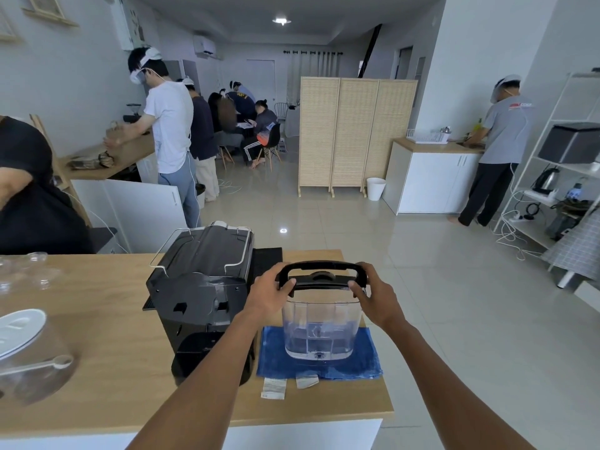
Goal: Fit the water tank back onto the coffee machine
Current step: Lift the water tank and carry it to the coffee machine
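both hands grip the clear water tank (319, 329) by its black lid (321, 277), one at each end; the left hand (271, 295) closes round the left end of the lid, thumb over the top edge and fingers curled below; the right hand (373, 293) closes round the right end in the same way, fingers down on the tank's upper corner; the lid's black carrying handle (321, 266) arches across between the two hands; the tank is upright over a folded blue cloth (367, 358), and whether its base rests on the cloth or hangs just above it cannot be told; the cloth lies on the wooden counter (107, 319), near the counter's right edge; the black coffee machine (201, 287) stands just left of the tank, its back turned to the camera, apart from the tank, with the left forearm crossing in front of its lower part; a wire rail runs round the machine's top; a black mat (266, 259) lies behind the tank, beside the machine; a glass jar with a white lid (19, 329) sits at the counter's far left, blurred.
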